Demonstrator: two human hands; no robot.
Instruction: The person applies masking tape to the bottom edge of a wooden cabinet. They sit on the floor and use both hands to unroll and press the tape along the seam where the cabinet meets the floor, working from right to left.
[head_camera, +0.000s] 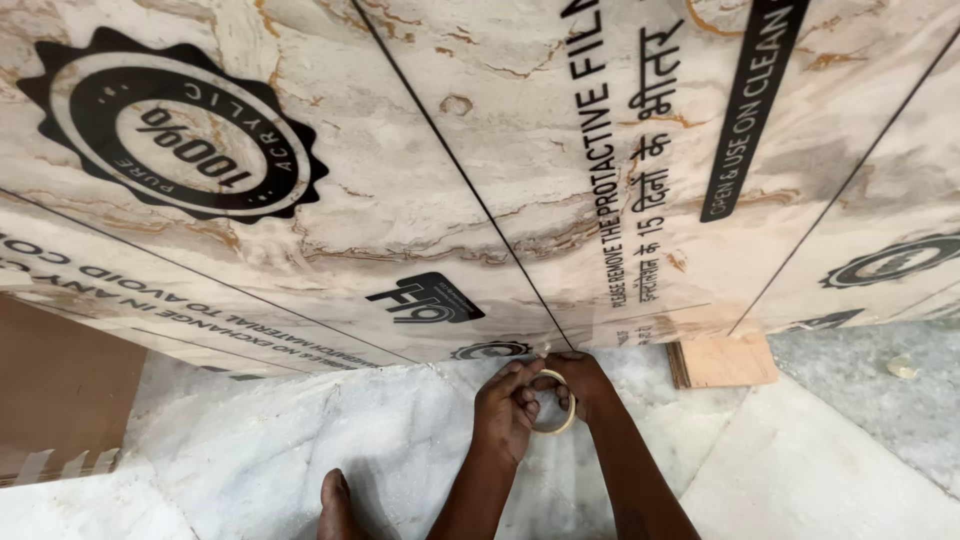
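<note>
Left hand (505, 405): fingers curled onto the tape roll (553, 402).
Right hand (583, 380): pinching the roll at the panel (420, 200) bottom edge.
Risk: tape could tear or stick crooked on the seam.

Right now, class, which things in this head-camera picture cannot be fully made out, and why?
- Pale round tape ring: partly covered by the left hand and right hand.
- Small plywood block: its top is hidden under the marble-patterned panel.
- Bare foot: cut off by the bottom edge.
</note>
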